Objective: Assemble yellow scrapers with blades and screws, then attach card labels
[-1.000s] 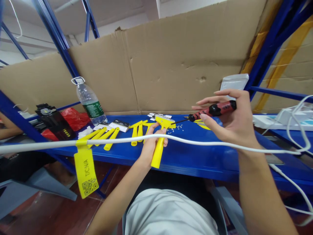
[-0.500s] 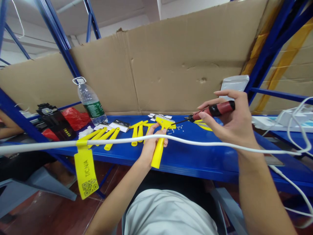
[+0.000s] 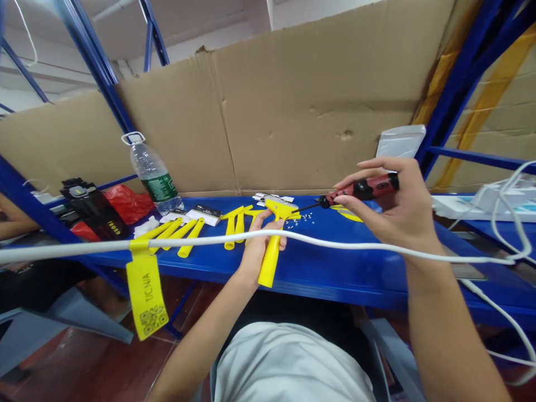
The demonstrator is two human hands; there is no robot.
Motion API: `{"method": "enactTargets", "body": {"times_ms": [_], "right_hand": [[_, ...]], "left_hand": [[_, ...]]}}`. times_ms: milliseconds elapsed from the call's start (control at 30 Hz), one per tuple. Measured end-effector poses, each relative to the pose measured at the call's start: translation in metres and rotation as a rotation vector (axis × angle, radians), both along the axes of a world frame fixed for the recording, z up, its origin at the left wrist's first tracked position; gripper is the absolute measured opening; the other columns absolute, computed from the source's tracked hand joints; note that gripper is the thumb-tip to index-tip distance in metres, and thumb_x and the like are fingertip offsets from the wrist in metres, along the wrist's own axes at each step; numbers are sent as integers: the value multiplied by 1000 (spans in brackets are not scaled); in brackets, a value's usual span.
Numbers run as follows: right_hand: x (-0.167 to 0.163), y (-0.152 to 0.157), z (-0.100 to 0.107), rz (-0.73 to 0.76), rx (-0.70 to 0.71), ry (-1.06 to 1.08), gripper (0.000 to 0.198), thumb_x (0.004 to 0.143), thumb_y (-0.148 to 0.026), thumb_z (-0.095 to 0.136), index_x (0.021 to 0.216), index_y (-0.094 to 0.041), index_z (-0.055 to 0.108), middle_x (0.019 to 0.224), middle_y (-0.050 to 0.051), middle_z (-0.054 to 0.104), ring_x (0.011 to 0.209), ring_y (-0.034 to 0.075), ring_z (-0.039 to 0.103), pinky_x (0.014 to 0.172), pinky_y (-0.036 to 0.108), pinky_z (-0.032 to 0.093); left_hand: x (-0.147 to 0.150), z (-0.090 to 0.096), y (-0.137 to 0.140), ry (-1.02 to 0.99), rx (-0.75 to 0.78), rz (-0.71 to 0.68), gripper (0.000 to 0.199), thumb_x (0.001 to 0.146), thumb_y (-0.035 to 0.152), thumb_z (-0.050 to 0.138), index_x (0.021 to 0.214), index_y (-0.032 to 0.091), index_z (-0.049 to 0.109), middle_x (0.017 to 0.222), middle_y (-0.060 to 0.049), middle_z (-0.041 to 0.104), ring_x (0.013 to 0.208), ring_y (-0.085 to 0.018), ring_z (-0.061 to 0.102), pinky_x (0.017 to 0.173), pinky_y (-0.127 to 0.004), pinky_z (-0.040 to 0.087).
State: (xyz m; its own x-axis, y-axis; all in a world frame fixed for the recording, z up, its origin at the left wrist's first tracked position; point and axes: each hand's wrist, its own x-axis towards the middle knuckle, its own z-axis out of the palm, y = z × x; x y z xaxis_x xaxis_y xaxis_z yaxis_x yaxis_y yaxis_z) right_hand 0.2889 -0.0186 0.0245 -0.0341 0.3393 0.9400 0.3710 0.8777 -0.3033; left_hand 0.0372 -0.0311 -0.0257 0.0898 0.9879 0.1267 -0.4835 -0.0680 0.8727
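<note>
My left hand [image 3: 258,245] is closed around a yellow scraper [image 3: 270,261], its wide head up and its handle pointing down toward me. In my right hand [image 3: 404,212] is a red and black screwdriver [image 3: 368,188], gripped between thumb and fingers. The dark shaft points left, its tip at the side of the scraper's head; whether it sits in a screw I cannot tell. Small white bits [image 3: 305,219] are scattered on the blue table just right of the head. Several yellow handles [image 3: 190,239] and yellow scraper parts [image 3: 234,223] lie left of my left hand.
A white cable [image 3: 355,245] with a yellow tag [image 3: 146,296] crosses the view in front of my forearms. At the left stand a water bottle [image 3: 157,178], a black bottle [image 3: 94,206] and a red bag [image 3: 128,202]. Cardboard [image 3: 293,111] backs the blue table [image 3: 335,273]. Another person's arm [image 3: 14,215] shows far left.
My right hand and the screwdriver have shifted slightly left, and the screwdriver has turned a little in the fingers. My left hand still holds the scraper in the same place.
</note>
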Motion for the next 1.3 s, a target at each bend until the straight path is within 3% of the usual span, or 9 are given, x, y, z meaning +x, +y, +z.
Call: {"method": "enactTargets", "body": {"times_ms": [133,333,433,667,933,1133,1300], "right_hand": [[2,2,-1,-47,-26,8,59,90,-29,95,136,-29,58,104,2,85,91,25,83,86,42,66],[1,-1,-1,199,-81,-27,67,88,-22,94,141,-41,57,129,1,82,117,30,85,101,51,73],[1,-2,-1,247,-106,-41,68,89,-20,93,144,-40,57,134,2,82,119,31,86,100,51,74],[2,-7,1,51,-57,-76,58,92,-23,93,141,-31,62,116,2,89,107,24,87,82,35,66],[1,-7,-2,105,-71,22,58,85,-30,102,133,-29,70,110,5,90,99,28,90,88,40,73],[0,-7,-1,64,-75,54,59,81,-33,106,128,-28,72,108,6,90,98,31,90,89,43,72],[-4,-8,2,29,-73,58,54,87,-31,100,129,-29,66,101,3,88,94,27,88,88,42,70]], "left_hand": [[1,-2,2,-8,-4,5,65,79,35,97,133,23,62,68,7,65,52,-12,61,54,-21,45],[0,-1,1,-13,-10,13,65,80,34,97,134,23,62,70,6,66,55,-12,62,55,-21,46],[-1,0,1,-6,-12,9,65,80,34,98,134,23,62,73,6,68,55,-12,62,56,-22,47],[0,1,-1,6,-2,14,64,82,34,96,135,23,61,79,4,72,57,-11,63,57,-22,49],[0,0,0,7,2,14,64,81,34,97,132,22,62,68,7,65,54,-12,61,54,-22,47],[0,0,1,-7,-4,7,70,80,34,98,136,24,58,77,6,70,55,-11,63,54,-22,48],[0,1,0,16,-8,2,72,80,35,98,140,24,59,82,4,73,56,-11,64,56,-22,49]]}}
